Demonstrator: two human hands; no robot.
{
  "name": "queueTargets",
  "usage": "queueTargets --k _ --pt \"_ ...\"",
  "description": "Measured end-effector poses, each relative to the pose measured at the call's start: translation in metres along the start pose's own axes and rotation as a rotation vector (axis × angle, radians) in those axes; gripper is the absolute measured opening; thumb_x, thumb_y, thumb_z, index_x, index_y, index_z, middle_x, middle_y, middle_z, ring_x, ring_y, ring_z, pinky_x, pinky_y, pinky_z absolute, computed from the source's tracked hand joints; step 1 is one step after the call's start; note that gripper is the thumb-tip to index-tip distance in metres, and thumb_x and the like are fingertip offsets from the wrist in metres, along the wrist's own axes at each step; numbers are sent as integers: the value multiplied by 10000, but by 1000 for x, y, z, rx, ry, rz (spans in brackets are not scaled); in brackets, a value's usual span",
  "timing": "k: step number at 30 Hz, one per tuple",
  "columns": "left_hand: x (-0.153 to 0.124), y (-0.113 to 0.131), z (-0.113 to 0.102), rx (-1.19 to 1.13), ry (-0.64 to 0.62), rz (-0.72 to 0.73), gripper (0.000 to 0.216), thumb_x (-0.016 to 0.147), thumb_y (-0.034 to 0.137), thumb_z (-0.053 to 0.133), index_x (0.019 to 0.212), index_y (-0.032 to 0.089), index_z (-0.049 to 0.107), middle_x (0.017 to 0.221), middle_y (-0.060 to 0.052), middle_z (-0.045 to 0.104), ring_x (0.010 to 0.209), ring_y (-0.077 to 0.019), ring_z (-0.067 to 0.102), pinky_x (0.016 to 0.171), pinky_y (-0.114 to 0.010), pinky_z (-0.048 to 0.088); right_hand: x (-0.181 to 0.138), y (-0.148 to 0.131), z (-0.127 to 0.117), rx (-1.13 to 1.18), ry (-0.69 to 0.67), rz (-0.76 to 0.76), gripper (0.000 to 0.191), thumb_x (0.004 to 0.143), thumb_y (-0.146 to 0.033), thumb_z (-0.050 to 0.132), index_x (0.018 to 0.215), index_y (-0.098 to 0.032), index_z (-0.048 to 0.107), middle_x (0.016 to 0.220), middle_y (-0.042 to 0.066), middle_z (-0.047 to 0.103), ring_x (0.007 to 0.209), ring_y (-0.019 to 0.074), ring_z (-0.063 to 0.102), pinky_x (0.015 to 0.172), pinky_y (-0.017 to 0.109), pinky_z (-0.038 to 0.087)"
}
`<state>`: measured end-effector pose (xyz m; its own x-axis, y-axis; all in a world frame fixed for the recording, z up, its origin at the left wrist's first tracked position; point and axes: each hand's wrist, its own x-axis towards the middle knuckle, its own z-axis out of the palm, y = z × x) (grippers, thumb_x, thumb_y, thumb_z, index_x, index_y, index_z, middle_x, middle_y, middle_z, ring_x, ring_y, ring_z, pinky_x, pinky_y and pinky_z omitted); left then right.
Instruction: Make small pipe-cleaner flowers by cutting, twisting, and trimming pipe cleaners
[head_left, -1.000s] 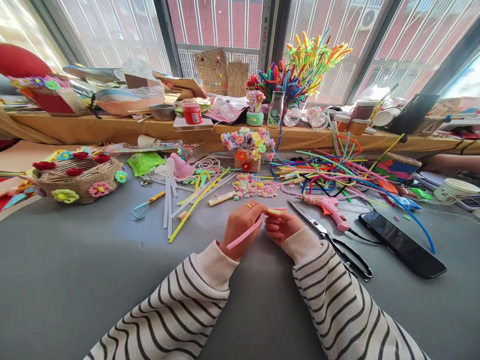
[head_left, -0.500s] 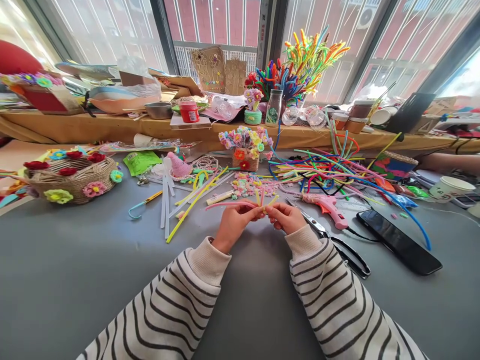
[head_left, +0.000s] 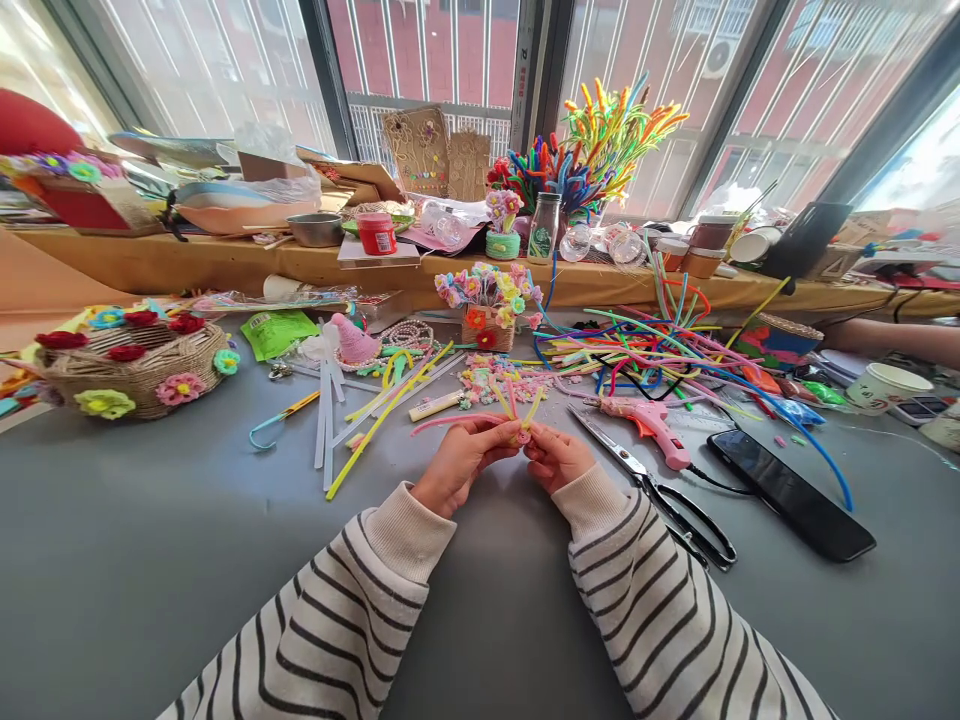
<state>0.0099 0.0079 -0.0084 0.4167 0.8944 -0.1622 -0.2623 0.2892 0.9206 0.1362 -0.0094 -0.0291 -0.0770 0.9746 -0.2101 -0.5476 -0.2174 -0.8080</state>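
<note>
Between both hands is a small bundle of pink and yellow pipe cleaners (head_left: 535, 404), with short ends fanning upward. My left hand (head_left: 463, 462) pinches the bundle from the left, and a longer pink pipe cleaner (head_left: 439, 421) sticks out leftward past its fingers. My right hand (head_left: 559, 459) is closed on the bundle's right side, fingertips close to the left ones. A small pink round end shows at the join. To the right of my right hand lie black-handled scissors (head_left: 651, 485), partly open, and a pink glue gun (head_left: 652, 428).
Loose pipe cleaners (head_left: 637, 355) heap at the back right. A phone (head_left: 791, 495) lies right of the scissors. Glue sticks (head_left: 325, 430) and a woven basket (head_left: 142, 370) are on the left. Behind stands a small flower pot (head_left: 487, 328). Another person's arm (head_left: 892, 338) reaches in at far right.
Both hands have tilted the bundle slightly, and a pink round end now shows between the fingertips. The whole view has shifted a little; the tabletop things stay in place.
</note>
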Motion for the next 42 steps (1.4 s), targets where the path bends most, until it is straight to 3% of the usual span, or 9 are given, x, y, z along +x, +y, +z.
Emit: queueTargets --k 8,17,23,29,33,39,42 --pt "1 1 0 113 33 92 158 569 242 612 668 119 595 618 -6 591 605 -84 530 629 -210 433 0 6 0 160 -35 109 175 500 -256 662 581 -129 573 472 -45 448 391 21 379 281 115 169" --pt "1 3 3 253 78 159 194 559 280 603 655 113 581 606 -19 584 596 -111 529 611 -246 440 -4 -1 5 140 95 236 91 549 -196 616 588 -130 568 473 -18 498 427 66 489 281 127 210" --pt "1 4 2 303 74 162 221 573 304 587 696 121 578 625 -11 569 604 -103 511 603 -233 425 -4 -9 2 -40 160 122 172 516 -262 644 576 -136 541 502 -18 527 428 64 483 315 147 262" --pt "-1 3 2 267 9 115 215 596 317 569 700 129 567 644 1 548 634 -96 513 658 -245 419 -2 -5 0 -129 170 -147 262 465 -299 667 573 -154 478 488 -46 523 458 61 489 351 143 291" --pt "0 -1 2 141 -22 82 215 591 301 583 724 137 541 713 -1 552 692 -108 541 716 -282 422 0 2 0 -139 209 -220 254 485 -302 646 589 -177 451 565 -41 533 526 77 506 392 159 328" --pt "2 -3 -1 74 58 74 227 541 257 631 689 130 514 636 17 552 632 -87 546 716 -278 427 3 7 -1 -241 189 -242 208 508 -318 628 590 -175 500 559 -41 500 495 61 451 404 166 340" --pt "2 -2 -1 104 66 74 231 537 263 632 686 131 515 633 12 563 626 -92 549 682 -268 431 2 5 -1 -314 172 -325 211 529 -326 617 647 -169 543 525 -43 493 461 58 433 401 175 342"
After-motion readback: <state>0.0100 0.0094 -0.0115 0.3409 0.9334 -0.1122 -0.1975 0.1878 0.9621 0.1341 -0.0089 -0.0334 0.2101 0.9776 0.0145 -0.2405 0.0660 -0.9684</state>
